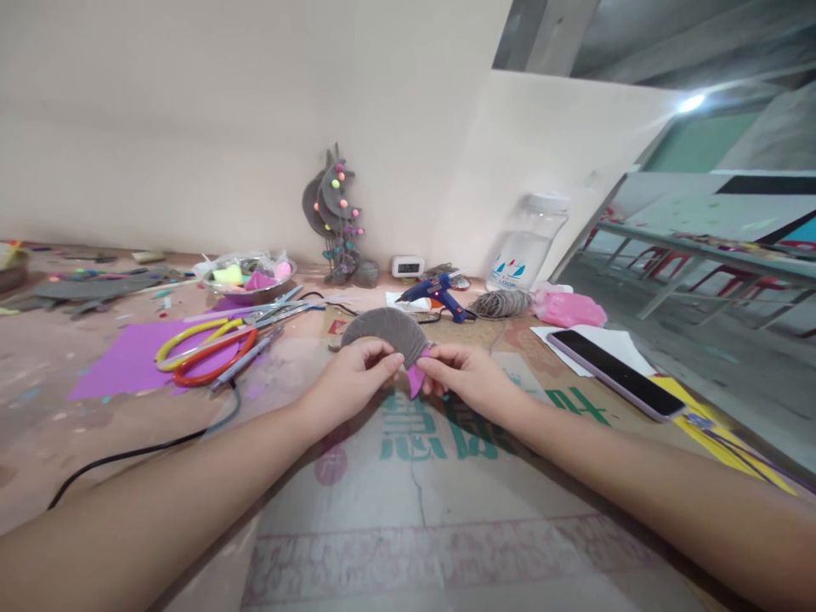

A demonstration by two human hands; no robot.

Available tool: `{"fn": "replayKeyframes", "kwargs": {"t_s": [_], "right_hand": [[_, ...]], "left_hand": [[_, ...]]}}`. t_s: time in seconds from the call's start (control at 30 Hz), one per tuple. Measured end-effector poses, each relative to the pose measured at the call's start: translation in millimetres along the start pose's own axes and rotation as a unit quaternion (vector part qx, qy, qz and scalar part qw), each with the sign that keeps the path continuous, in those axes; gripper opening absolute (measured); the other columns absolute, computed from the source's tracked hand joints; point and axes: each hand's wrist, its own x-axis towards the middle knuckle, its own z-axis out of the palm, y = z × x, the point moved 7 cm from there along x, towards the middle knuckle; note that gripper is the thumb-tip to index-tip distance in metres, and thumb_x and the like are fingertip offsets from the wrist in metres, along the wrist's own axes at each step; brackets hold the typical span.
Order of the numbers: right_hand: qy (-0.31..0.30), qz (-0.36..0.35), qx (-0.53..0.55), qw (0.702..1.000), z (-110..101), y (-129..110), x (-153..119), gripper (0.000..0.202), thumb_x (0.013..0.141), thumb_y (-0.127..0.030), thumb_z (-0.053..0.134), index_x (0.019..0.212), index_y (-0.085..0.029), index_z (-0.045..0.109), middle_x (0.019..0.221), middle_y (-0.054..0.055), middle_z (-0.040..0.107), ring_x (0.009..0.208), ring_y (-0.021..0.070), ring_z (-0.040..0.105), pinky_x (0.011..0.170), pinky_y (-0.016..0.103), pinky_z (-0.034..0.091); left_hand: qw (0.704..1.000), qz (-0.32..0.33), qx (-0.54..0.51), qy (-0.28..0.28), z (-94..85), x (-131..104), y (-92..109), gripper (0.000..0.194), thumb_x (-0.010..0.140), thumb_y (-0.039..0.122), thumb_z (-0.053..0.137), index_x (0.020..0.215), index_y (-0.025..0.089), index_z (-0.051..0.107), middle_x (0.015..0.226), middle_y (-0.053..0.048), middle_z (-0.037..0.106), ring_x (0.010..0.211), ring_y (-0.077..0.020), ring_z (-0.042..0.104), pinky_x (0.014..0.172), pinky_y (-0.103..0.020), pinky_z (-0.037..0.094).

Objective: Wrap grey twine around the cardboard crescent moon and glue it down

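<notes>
A grey, string-wrapped crescent (386,330) is held up over the cardboard sheet (408,510) in the middle. My left hand (360,374) pinches its lower left edge between thumb and fingers. At the crescent's right end, my right hand (456,374) grips a small purple piece (416,379) that lies against the grey. How the piece is fastened there cannot be made out. Just beyond the hands rests a blue glue gun (439,296), its nozzle pointing left.
Scissors with yellow and red handles (210,350) lie on purple sheet (121,365) at left, near a bowl (248,293) of coloured bits. Behind stand a decorated grey crescent ornament (335,217), a small clock (408,267) and a clear bottle (526,242). A phone (615,374) lies right.
</notes>
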Motion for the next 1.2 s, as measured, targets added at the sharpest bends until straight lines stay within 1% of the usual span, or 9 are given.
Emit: {"fn": "replayKeyframes", "kwargs": {"t_s": [0.13,0.3,0.47,0.67,0.77,0.87,0.97,1.07,1.2], "right_hand": [[0.001,0.004,0.013,1.0,0.3,-0.4,-0.6,0.028,0.082,-0.041,0.053,0.069,-0.016,0.059,0.06,-0.001,0.059,0.05,0.0067,0.048,0.05,0.02,0.037],[-0.002,-0.002,-0.001,1.0,0.8,-1.8,-2.6,0.029,0.083,-0.04,0.051,0.07,-0.016,0.059,0.061,0.0,0.059,0.053,0.0074,0.049,0.052,0.021,0.038],[-0.001,-0.007,-0.011,1.0,0.7,-4.1,-2.3,0.028,0.083,-0.039,0.052,0.069,-0.016,0.06,0.06,0.0,0.058,0.052,0.0069,0.048,0.05,0.02,0.036],[-0.002,-0.004,0.021,1.0,1.1,-4.1,-1.7,0.028,0.083,-0.038,0.052,0.068,-0.017,0.061,0.061,-0.001,0.06,0.052,0.0066,0.049,0.052,0.02,0.038],[-0.002,-0.007,0.025,1.0,1.1,-5.1,-2.0,0.027,0.083,-0.037,0.053,0.067,-0.016,0.06,0.06,-0.002,0.059,0.05,0.006,0.048,0.052,0.02,0.038],[-0.003,-0.009,0.02,1.0,1.1,-4.9,-1.9,0.027,0.083,-0.038,0.052,0.067,-0.016,0.059,0.059,-0.002,0.058,0.05,0.006,0.047,0.051,0.019,0.038],[-0.005,-0.008,0.015,1.0,1.3,-2.3,-0.9,0.028,0.083,-0.039,0.052,0.067,-0.016,0.059,0.06,-0.001,0.059,0.051,0.0067,0.049,0.052,0.02,0.039],[0.001,-0.014,0.027,1.0,0.2,-0.3,0.3,0.028,0.083,-0.041,0.052,0.071,-0.017,0.059,0.062,0.0,0.06,0.053,0.0073,0.05,0.052,0.02,0.039],[0.008,-0.013,0.027,1.0,-1.7,0.2,0.3,0.027,0.081,-0.043,0.054,0.073,-0.018,0.059,0.059,-0.003,0.056,0.051,0.0073,0.049,0.05,0.02,0.037]], "left_hand": [[1.0,0.024,0.018,-0.001,-1.3,0.0,2.4,0.029,0.084,0.036,0.045,0.063,0.017,0.053,0.061,0.002,0.049,0.059,-0.0112,0.046,0.057,-0.023,0.035],[0.998,-0.005,0.055,0.01,-3.3,-2.9,0.2,0.025,0.079,0.04,0.051,0.069,0.018,0.059,0.064,0.001,0.055,0.06,-0.0126,0.049,0.059,-0.025,0.036],[0.999,-0.007,0.043,0.005,-1.8,-3.5,1.3,0.026,0.08,0.037,0.049,0.065,0.018,0.057,0.062,0.001,0.052,0.059,-0.0124,0.047,0.057,-0.024,0.035],[1.0,-0.001,0.005,-0.01,1.4,-1.2,-1.3,0.021,0.082,0.03,0.046,0.068,0.017,0.055,0.062,0.003,0.049,0.059,-0.0112,0.046,0.058,-0.023,0.036],[1.0,0.0,-0.009,0.005,-0.6,-1.1,-1.6,0.024,0.084,0.033,0.044,0.07,0.017,0.053,0.062,0.003,0.048,0.059,-0.0107,0.045,0.057,-0.023,0.036],[1.0,-0.011,0.001,0.016,-2.7,-1.7,-1.7,0.023,0.082,0.038,0.048,0.072,0.017,0.053,0.062,0.004,0.049,0.058,-0.0106,0.046,0.057,-0.023,0.036],[0.999,-0.03,0.023,0.016,-3.3,-2.1,-3.3,0.025,0.079,0.041,0.052,0.073,0.017,0.055,0.064,0.002,0.053,0.06,-0.0116,0.048,0.058,-0.024,0.037],[0.999,-0.033,0.03,0.02,-3.8,-2.2,-3.5,0.027,0.08,0.042,0.051,0.072,0.016,0.056,0.065,0.002,0.055,0.06,-0.0121,0.049,0.058,-0.024,0.037],[0.999,-0.03,0.028,0.027,-3.8,-2.8,-2.6,0.027,0.079,0.042,0.051,0.071,0.017,0.055,0.064,0.002,0.054,0.061,-0.0124,0.05,0.058,-0.024,0.038]]}}
